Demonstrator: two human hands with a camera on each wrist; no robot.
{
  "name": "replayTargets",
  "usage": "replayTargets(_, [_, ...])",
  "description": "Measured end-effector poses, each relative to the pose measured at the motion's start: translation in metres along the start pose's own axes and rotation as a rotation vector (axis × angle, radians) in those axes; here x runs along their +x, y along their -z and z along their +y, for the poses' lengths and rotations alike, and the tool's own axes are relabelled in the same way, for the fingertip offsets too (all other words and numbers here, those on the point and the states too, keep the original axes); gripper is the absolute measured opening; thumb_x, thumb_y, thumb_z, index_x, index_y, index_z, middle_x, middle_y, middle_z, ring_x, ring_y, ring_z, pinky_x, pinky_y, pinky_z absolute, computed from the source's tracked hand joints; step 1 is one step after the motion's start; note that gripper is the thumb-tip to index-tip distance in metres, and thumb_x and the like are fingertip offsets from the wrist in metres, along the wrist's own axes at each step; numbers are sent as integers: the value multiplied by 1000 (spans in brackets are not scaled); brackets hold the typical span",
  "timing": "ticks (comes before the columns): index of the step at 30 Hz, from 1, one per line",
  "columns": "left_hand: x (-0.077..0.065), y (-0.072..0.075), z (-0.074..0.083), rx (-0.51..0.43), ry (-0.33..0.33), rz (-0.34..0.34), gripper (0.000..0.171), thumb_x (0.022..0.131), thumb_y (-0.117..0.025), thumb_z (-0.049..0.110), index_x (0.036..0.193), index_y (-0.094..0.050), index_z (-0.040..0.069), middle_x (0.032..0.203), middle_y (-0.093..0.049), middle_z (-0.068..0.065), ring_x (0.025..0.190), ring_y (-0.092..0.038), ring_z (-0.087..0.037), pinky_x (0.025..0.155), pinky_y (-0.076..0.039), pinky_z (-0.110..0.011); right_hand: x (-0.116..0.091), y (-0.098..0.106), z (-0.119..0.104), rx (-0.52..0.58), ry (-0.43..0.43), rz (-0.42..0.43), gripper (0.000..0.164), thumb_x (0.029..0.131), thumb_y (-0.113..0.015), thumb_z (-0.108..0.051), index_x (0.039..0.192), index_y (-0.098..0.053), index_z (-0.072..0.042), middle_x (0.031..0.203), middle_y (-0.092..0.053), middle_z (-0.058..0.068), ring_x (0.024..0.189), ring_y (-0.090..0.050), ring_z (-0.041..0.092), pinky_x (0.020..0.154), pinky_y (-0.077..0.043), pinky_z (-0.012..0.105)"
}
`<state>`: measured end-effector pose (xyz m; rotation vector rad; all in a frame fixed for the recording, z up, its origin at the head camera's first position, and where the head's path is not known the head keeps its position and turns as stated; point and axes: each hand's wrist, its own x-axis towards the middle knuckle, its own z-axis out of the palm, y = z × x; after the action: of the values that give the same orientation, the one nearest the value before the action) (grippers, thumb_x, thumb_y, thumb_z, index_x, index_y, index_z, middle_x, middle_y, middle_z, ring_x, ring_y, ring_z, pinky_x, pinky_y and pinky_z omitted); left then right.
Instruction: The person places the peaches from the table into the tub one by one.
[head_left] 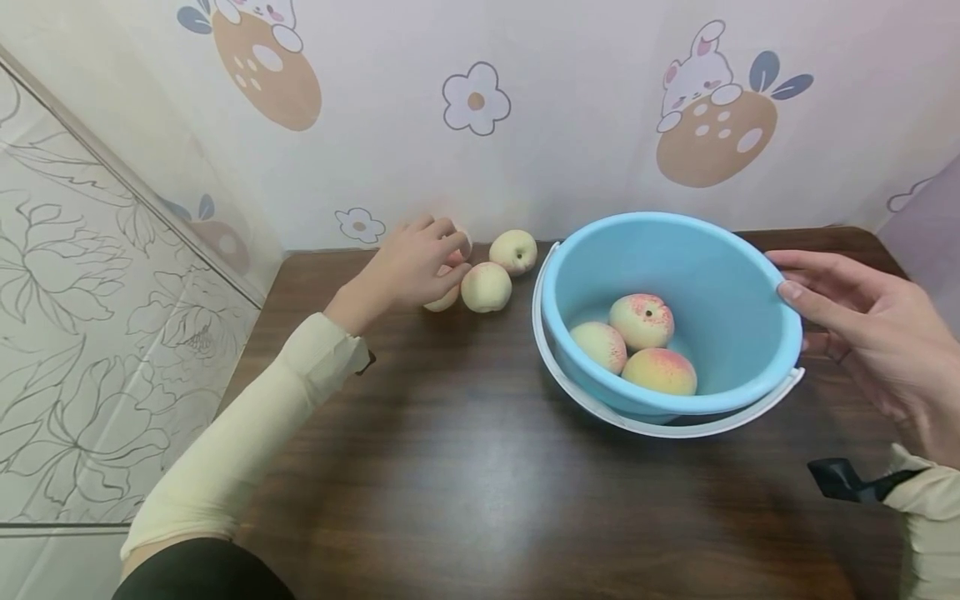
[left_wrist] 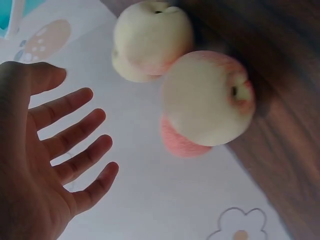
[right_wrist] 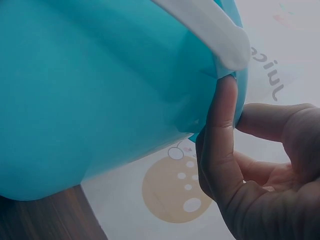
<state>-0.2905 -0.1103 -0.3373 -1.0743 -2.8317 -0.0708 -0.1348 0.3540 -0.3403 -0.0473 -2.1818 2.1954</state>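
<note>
Fingers parted and holding nothing, the left hand [head_left: 418, 262] is hovering by four peaches [head_left: 487, 288] clustering near the wall [head_left: 585, 125] on the brown table [head_left: 420, 450]. The right hand [head_left: 877, 321] is pinching the rim of a blue bucket [head_left: 723, 317], which is standing beside them with three more peaches [head_left: 660, 372] lying inside.

Room to pass over near tabletop [head_left: 480, 475], wall [head_left: 570, 150] behind peaches [head_left: 487, 287], blue bucket [head_left: 723, 304] barring their right

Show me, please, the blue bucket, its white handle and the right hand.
Blue bucket [head_left: 723, 312]: head view, on its inner wall.
White handle [head_left: 660, 430]: head view, front of its curve.
Right hand [head_left: 881, 323]: head view, middle of the hand.
</note>
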Motion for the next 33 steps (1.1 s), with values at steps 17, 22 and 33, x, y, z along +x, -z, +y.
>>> replayTargets(17, [-5,-41,-13,-101,26,-10,29,104,-49,38,116,-67,19,127,-57,-6,114,-52,-30,86,-52,-50,-2,-1,-1,13,-9,2,42,100,-63,1,139,-63,-12,104,-77,-3,83,-76,10,57,-61,30])
replayTargets(22, [-6,-49,-15,-127,36,-40,33,104,-52,44,114,-69,18,130,-57,-6,122,-51,-31,91,-53,-52,-1,-1,-2,30,-8,-7,42,100,-63,2,140,-63,-11,105,-77,-2,84,-77,10,57,-61,31])
replayTargets(33, [-6,-59,-22,-121,48,-56,36,95,-68,46,117,-67,18,138,-53,-8,130,-47,-34,89,-55,-60,-2,-2,-3,15,-24,0,43,100,-64,1,141,-63,-12,106,-77,-4,84,-76,9,59,-61,30])
